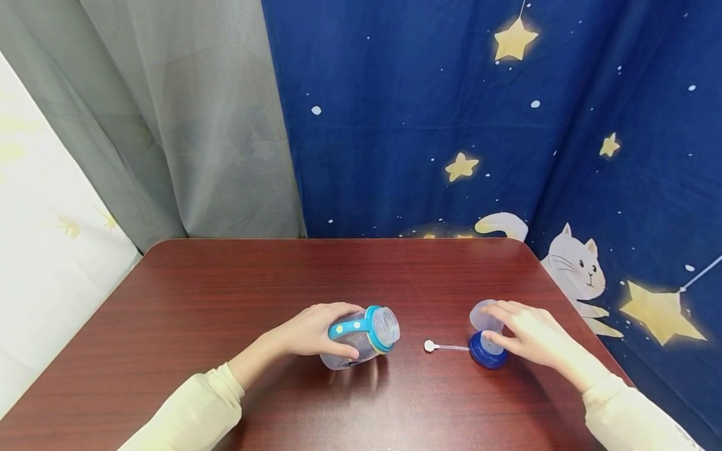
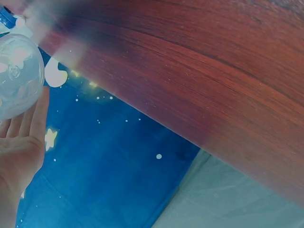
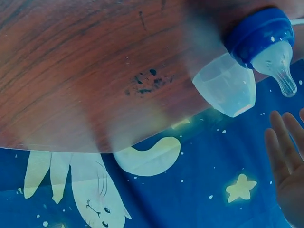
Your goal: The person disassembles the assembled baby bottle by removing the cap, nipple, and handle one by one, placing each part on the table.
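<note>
My left hand (image 1: 318, 329) grips a clear baby bottle (image 1: 344, 358) with a turquoise collar and a dotted handle. The bottle is tilted, its uncapped threaded mouth pointing right. In the left wrist view the round base of the bottle (image 2: 19, 76) shows above the palm. Over a blue screw ring (image 3: 259, 35) with a clear nipple (image 3: 280, 64) hovers my right hand (image 1: 533, 332), fingers loosely extended. The right wrist view shows a gap between those fingers and the nipple. From the ring a thin straw with a white weighted end (image 1: 430, 346) runs left along the table.
A translucent dome cap (image 3: 228, 88) stands beside the blue ring, on its far side. Everything is on a dark red-brown wooden table (image 1: 254, 275). Beyond its far edge hang a grey curtain (image 1: 225, 125) and a blue star-patterned curtain (image 1: 395, 125).
</note>
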A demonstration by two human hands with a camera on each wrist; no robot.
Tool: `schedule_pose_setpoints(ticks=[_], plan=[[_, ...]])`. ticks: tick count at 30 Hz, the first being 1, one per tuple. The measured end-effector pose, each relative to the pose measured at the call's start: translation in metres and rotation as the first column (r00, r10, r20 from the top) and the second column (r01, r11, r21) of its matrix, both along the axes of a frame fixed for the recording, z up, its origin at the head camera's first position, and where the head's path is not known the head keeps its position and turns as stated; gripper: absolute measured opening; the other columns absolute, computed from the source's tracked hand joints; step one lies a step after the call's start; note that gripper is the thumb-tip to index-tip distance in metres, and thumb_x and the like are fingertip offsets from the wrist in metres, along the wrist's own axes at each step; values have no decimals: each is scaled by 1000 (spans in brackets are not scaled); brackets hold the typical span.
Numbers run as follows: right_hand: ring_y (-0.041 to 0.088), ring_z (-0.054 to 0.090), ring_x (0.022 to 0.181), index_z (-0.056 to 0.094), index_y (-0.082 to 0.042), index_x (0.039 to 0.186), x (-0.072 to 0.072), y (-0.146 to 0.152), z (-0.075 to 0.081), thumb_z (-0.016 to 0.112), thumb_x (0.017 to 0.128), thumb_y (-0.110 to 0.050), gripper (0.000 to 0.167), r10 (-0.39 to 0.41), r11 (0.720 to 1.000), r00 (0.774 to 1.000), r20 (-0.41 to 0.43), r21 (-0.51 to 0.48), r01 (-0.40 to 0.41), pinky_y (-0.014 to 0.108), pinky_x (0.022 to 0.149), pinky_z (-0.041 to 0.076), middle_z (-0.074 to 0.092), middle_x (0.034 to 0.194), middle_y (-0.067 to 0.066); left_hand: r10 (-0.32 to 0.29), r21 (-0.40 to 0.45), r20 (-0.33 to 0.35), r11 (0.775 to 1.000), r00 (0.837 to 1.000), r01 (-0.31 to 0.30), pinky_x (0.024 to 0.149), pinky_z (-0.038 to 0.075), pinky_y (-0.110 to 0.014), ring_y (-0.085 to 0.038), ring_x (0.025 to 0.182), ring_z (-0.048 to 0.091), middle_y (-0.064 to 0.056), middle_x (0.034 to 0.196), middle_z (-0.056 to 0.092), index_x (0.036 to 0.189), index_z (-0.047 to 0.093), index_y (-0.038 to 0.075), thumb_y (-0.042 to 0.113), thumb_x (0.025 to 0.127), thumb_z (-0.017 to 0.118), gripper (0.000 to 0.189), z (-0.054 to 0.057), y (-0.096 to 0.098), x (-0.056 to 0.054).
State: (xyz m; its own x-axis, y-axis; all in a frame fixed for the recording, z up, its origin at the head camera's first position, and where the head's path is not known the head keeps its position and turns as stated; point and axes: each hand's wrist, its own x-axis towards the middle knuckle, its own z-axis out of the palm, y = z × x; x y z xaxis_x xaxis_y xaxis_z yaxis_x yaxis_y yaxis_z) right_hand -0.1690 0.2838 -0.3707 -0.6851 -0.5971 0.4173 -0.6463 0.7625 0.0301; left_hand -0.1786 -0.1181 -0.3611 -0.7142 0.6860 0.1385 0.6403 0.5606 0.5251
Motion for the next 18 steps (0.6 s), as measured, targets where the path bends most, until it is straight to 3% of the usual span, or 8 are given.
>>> schedule_pose_setpoints(ticks=[5,11,18], plan=[[9,56,77,61,-16,102,-3,-5,8,72,70,-27,35,15,999,998,-58,-47,-18,32,56,46,60,94,-5,1,5,5,1000,1000,-1,72,43,-28,-4,90,49,12,108,52,124,47,21,57,69,64,67,-2,0,0],[15,59,84,63,-15,102,-4,-10,16,72,68,-22,36,24,997,996,-87,-72,-31,35,61,48,62,95,-1,-7,13,-34,1000,999,8,72,43,-28,-3,89,49,13,107,53,123,48,22,57,69,63,66,-3,0,-1],[14,58,85,63,-15,101,-6,-19,25,65,75,-27,29,66,987,985,-162,-133,-88,35,62,47,62,96,-1,-7,30,-39,1000,999,8,71,43,-28,-3,88,49,14,107,53,123,48,21,57,69,63,66,-3,0,-2]])
